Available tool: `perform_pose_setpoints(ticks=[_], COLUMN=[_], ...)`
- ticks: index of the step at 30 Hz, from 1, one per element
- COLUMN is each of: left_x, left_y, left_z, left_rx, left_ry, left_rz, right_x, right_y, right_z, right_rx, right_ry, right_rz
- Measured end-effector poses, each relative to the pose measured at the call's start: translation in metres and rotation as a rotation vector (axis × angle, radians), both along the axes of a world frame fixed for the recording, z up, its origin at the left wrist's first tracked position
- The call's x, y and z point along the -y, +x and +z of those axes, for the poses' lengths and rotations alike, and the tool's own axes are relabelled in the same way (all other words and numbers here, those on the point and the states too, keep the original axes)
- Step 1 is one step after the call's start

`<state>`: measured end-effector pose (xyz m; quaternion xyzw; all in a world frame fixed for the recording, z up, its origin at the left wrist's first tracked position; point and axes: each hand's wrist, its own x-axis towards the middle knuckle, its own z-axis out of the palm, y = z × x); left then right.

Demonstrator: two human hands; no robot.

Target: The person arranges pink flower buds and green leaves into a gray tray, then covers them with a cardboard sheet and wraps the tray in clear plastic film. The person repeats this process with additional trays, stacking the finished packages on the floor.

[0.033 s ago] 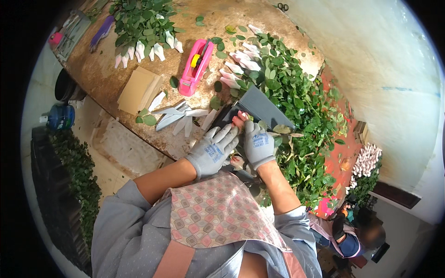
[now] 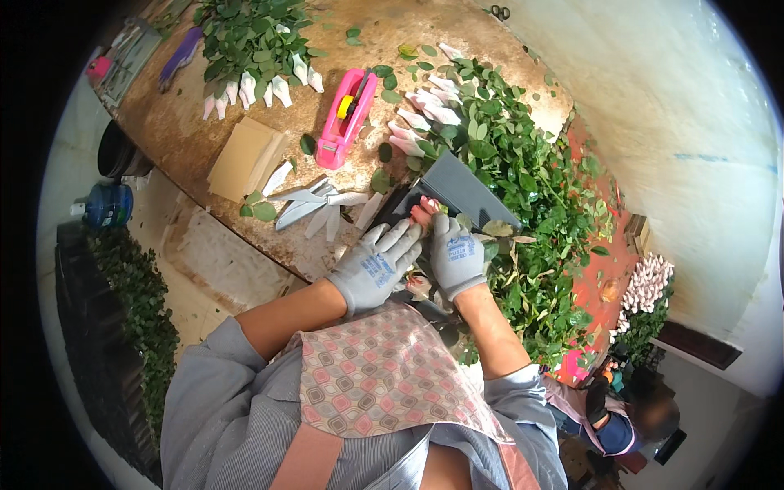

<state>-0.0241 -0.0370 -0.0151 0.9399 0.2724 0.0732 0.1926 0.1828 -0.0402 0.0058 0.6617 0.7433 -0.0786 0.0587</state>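
A pinkish-red rose [image 2: 422, 212] lies at the front of a dark grey angled stand [image 2: 465, 192], between my gloved hands. My left hand [image 2: 376, 265], in a grey glove, has its fingers pressed together with their tips against the bloom's left side. On the other side, my right hand [image 2: 456, 253] is closed, its curled fingertips at the bloom's base. The stem is hidden by my hands. Just below, a paler rose bloom [image 2: 418, 284] shows between my wrists. Grey-white paper sleeves [image 2: 318, 204] lie fanned out left of the stand.
A pink tape dispenser [image 2: 345, 118] and stacked brown cardboard pieces [image 2: 247, 159] sit beyond my left hand. Wrapped roses [image 2: 429, 106] with leafy stems [image 2: 531, 220] cover the right side. Another leafy bunch [image 2: 253, 49] lies far left. A person [image 2: 608, 416] is at lower right.
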Motion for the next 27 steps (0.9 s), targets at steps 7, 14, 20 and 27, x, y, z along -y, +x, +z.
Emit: perform_pose_setpoints(ticks=[7, 14, 20, 27], left_x=[-0.001, -0.010, -0.028, -0.034], left_y=[0.000, -0.006, -0.049, -0.096], left_z=[-0.009, 0.013, 0.050, 0.052], left_rx=[0.004, 0.049, 0.127, 0.186], left_ry=[0.036, -0.108, -0.251, -0.066], left_rz=[-0.027, -0.015, 0.194, 0.305], right_x=[-0.003, -0.002, 0.012, 0.018], right_y=[-0.001, 0.008, 0.000, -0.005], right_z=[0.010, 0.018, 0.039, 0.001], right_rx=[-0.037, -0.065, -0.110, -0.014], right_ry=[-0.065, -0.022, 0.272, 0.312], right_rz=[-0.009, 0.014, -0.063, -0.053])
